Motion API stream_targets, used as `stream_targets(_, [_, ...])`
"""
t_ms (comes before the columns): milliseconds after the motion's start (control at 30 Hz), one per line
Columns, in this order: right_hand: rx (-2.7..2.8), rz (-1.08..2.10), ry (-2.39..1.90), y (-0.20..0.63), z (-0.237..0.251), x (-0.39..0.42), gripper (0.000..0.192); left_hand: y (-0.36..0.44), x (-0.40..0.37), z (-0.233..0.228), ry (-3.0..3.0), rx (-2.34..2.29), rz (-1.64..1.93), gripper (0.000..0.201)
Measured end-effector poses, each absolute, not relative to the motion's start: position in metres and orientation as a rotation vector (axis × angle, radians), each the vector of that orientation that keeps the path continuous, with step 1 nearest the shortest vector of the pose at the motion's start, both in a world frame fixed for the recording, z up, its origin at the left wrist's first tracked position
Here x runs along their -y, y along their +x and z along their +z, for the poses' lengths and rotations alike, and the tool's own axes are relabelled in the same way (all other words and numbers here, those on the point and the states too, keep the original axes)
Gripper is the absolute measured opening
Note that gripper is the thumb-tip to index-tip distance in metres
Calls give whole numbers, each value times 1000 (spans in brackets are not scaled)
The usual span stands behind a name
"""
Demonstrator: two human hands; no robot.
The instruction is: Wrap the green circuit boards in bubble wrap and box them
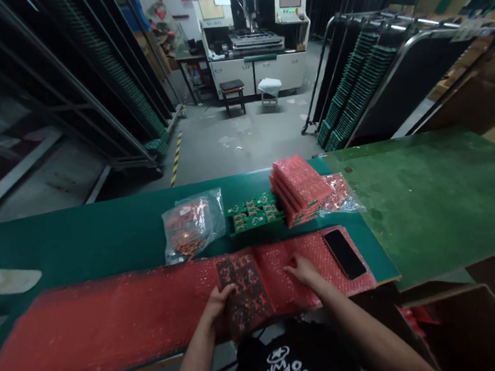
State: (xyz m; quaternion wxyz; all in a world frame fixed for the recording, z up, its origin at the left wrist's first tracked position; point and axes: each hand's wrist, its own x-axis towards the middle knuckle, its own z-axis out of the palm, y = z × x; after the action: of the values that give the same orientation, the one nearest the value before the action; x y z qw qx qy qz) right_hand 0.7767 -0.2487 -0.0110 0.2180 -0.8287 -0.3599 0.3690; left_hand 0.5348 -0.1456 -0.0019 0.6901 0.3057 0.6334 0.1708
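Hands at the near edge of a green table [87, 240], both on a long strip of red bubble wrap [112, 318] laid along that edge. Left hand [217, 303] curled around the near-left side of a dark circuit panel [245, 292] that sits under a fold of the wrap; fingers closed on wrap and panel together. Right hand [302, 270] flat on the wrap just right of the panel, fingers spread, pressing down and holding nothing.

Black phone [344, 253] lies face up on the right end of the wrap, near the right hand but apart from it.

Behind the wrap, mid-table: short stack of green circuit boards [254, 212]. Touching it on the right, a leaning stack of red-wrapped bundles [300, 188], with a clear bag of orange parts [341, 194] partly under it. To the left of the boards, another clear bag of orange pieces [192, 225].

Worn green board [430, 198] overlaps the table's right end. Racks of green boards [352, 92] stand on the floor beyond; white machine [255, 34] at the far wall, with two stools [233, 94] in front of it.
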Motion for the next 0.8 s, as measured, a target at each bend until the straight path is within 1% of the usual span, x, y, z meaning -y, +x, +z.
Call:
stream_targets(33, [1007,1046,-2234,777,-7,248,14,533,147,-5,655,-1391,397,11])
stream_targets(67, [1010,1059,-2155,776,-3,247,11,531,148,-7,633,-1360,409,13])
stream_targets(167, [1022,1066,-1842,760,9,245,14,527,153,-11,628,-1275,435,18])
stream_targets(233, [1059,1088,-1685,736,15,241,13,526,155,-10,638,-1258,459,23])
stream_targets(300, [1130,1087,-1646,705,17,236,9,527,158,-7,631,-1240,490,26])
stream_targets(367, [1228,1013,-1703,674,17,230,5,528,162,-3,610,-1197,499,28])
stream_targets(400, [1281,953,-1749,661,16,228,6,528,164,0,598,-1165,499,29])
stream_targets(467, [1388,852,-1847,641,17,226,12,530,167,4,584,-1104,508,35])
stream_targets(533, [1493,837,-1921,631,20,227,18,531,168,9,600,-1079,539,37])
stream_targets(633, [1564,953,-1925,626,29,232,22,532,170,18,615,-1149,541,28])
stream_targets(667, [1528,974,-1922,626,32,235,27,532,171,22,602,-1187,519,27])
stream_targets(700, [1472,976,-1925,626,35,238,35,533,172,26,583,-1222,490,28])
stream_targets(800, [1303,908,-1950,633,40,246,76,537,177,31,585,-1207,410,44])
